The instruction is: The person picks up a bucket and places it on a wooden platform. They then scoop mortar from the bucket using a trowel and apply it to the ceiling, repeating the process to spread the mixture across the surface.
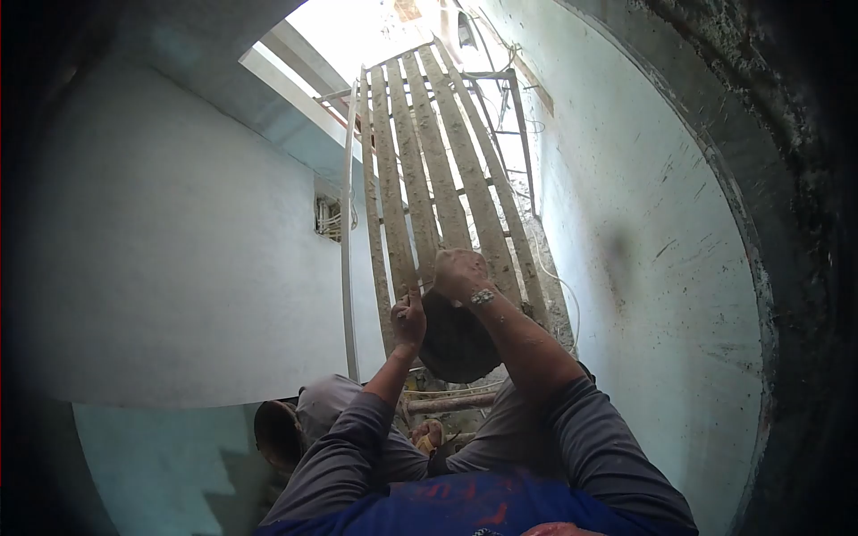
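Observation:
A dark round bucket (458, 347) hangs or rests at the near end of a slatted scaffold platform (435, 152) caked with dried mortar. My left hand (408, 320) is at the bucket's left rim, fingers curled. My right hand (460, 272) is closed at the far side of the rim, its wrist spotted with pale mortar. What exactly each hand grips is too small to tell, and the bucket's inside is dark.
Left of the platform runs a pale upright pole (349, 241), with a wall opening holding wires (331, 217) beyond. A curved light wall (652, 268) stands at the right. Below the bucket is a horizontal bar (451, 404). A dark round container (278, 432) is at lower left.

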`<move>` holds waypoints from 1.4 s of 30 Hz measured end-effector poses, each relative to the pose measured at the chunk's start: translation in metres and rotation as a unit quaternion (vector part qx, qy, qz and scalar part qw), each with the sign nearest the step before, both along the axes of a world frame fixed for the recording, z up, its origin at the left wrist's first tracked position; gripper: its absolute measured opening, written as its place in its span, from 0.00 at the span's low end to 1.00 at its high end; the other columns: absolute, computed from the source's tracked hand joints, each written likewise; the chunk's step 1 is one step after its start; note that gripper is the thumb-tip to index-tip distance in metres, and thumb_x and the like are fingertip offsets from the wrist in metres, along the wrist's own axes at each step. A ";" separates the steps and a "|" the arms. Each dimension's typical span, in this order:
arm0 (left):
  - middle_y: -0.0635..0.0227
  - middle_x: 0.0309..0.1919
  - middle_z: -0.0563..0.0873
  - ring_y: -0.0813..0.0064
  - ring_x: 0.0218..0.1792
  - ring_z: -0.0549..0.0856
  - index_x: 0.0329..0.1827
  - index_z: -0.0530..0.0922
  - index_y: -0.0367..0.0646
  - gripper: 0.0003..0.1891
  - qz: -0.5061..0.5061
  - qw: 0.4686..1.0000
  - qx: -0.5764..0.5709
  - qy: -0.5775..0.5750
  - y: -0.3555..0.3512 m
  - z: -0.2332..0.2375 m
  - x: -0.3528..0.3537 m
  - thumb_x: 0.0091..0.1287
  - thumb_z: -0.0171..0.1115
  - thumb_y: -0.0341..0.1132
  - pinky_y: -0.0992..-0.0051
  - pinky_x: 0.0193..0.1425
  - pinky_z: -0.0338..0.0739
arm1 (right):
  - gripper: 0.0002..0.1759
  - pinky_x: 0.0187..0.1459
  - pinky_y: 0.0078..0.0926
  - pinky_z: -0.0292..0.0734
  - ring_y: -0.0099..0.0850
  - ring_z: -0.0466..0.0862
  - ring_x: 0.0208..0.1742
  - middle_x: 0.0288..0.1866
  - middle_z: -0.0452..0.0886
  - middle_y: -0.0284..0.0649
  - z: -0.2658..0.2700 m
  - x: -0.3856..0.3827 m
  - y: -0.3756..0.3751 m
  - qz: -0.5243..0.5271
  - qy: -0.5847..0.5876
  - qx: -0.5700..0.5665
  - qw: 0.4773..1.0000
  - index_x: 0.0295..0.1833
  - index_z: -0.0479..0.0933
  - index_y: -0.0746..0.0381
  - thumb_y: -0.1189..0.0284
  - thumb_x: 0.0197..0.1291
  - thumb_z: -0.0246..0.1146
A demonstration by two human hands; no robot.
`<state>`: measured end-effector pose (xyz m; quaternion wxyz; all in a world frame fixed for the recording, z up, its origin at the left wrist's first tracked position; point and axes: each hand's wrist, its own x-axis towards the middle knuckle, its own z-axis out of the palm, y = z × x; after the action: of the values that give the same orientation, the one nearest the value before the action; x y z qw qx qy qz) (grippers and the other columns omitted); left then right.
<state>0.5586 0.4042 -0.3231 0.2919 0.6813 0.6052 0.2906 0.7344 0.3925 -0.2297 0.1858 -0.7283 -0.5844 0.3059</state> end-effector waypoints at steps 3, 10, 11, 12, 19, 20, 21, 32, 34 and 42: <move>0.70 0.13 0.67 0.77 0.20 0.65 0.17 0.70 0.35 0.31 0.008 0.999 -0.033 -0.022 -0.001 0.008 0.004 0.70 0.48 0.54 0.68 0.26 0.61 | 0.12 0.44 0.35 0.79 0.40 0.85 0.41 0.36 0.84 0.50 -0.003 0.003 -0.003 0.004 -0.042 -0.005 0.999 0.34 0.83 0.63 0.68 0.50 0.59; 0.69 0.13 0.66 0.77 0.20 0.64 0.15 0.67 0.36 0.31 -0.003 0.999 -0.033 -0.031 0.000 0.007 0.003 0.69 0.48 0.55 0.68 0.26 0.59 | 0.13 0.49 0.38 0.77 0.44 0.84 0.45 0.40 0.82 0.53 -0.004 0.006 -0.013 0.013 -0.026 -0.026 0.999 0.38 0.82 0.66 0.73 0.47 0.57; 0.69 0.13 0.66 0.77 0.20 0.64 0.15 0.66 0.37 0.31 0.003 0.999 -0.036 -0.031 -0.001 0.007 0.002 0.69 0.48 0.55 0.68 0.25 0.59 | 0.13 0.49 0.38 0.77 0.44 0.83 0.45 0.40 0.82 0.53 -0.003 0.007 -0.014 0.022 -0.031 -0.033 0.999 0.38 0.82 0.66 0.73 0.48 0.57; 0.70 0.13 0.65 0.77 0.20 0.63 0.15 0.66 0.37 0.31 -0.004 0.999 -0.026 -0.030 -0.002 0.008 0.002 0.69 0.48 0.55 0.68 0.25 0.58 | 0.13 0.49 0.38 0.77 0.44 0.83 0.46 0.41 0.82 0.53 -0.003 0.007 -0.016 0.030 -0.036 -0.039 0.998 0.38 0.82 0.66 0.73 0.48 0.57; 0.73 0.12 0.62 0.78 0.19 0.61 0.13 0.63 0.39 0.30 -0.003 0.998 -0.029 -0.061 0.005 -0.001 -0.001 0.70 0.49 0.53 0.69 0.25 0.57 | 0.12 0.45 0.34 0.79 0.40 0.85 0.43 0.40 0.84 0.49 -0.005 0.006 -0.020 0.043 -0.078 -0.041 0.995 0.38 0.83 0.63 0.72 0.49 0.58; 0.73 0.12 0.62 0.78 0.19 0.60 0.13 0.63 0.40 0.30 0.000 0.998 -0.026 -0.064 0.006 -0.004 -0.002 0.70 0.49 0.53 0.69 0.25 0.57 | 0.12 0.45 0.34 0.79 0.40 0.85 0.43 0.40 0.84 0.49 -0.006 0.005 -0.018 0.045 -0.080 -0.046 0.995 0.38 0.83 0.63 0.72 0.49 0.58; 0.73 0.12 0.62 0.78 0.19 0.60 0.12 0.63 0.40 0.30 0.000 0.997 -0.031 -0.066 0.005 -0.001 -0.001 0.70 0.48 0.52 0.69 0.25 0.56 | 0.12 0.45 0.34 0.79 0.41 0.85 0.43 0.40 0.84 0.49 -0.004 0.005 -0.017 0.047 -0.082 -0.051 0.994 0.38 0.83 0.63 0.72 0.49 0.58; 0.77 0.12 0.61 0.82 0.19 0.60 0.12 0.61 0.43 0.30 0.001 0.997 -0.033 -0.073 0.012 -0.015 -0.007 0.70 0.50 0.53 0.72 0.23 0.55 | 0.12 0.45 0.35 0.79 0.42 0.85 0.42 0.37 0.84 0.50 -0.008 0.004 -0.014 0.009 -0.057 -0.001 0.998 0.35 0.82 0.66 0.73 0.48 0.58; 0.78 0.12 0.61 0.82 0.18 0.60 0.12 0.60 0.44 0.30 0.010 0.997 -0.036 -0.065 0.010 -0.010 -0.006 0.69 0.50 0.53 0.72 0.22 0.54 | 0.11 0.44 0.35 0.79 0.41 0.85 0.41 0.35 0.84 0.49 -0.008 0.003 -0.014 0.009 -0.060 0.000 0.998 0.34 0.83 0.65 0.73 0.47 0.58; 0.80 0.12 0.58 0.84 0.18 0.57 0.12 0.59 0.46 0.29 0.020 0.996 -0.054 -0.072 0.003 0.004 0.004 0.69 0.52 0.52 0.74 0.22 0.52 | 0.10 0.42 0.32 0.80 0.37 0.85 0.40 0.35 0.84 0.45 -0.019 0.001 -0.012 -0.017 -0.044 0.018 0.999 0.35 0.83 0.62 0.71 0.48 0.61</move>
<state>0.5625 0.4072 -0.3195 0.3653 0.6296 0.6109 0.3115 0.7359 0.3808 -0.2487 0.1782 -0.7472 -0.5853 0.2595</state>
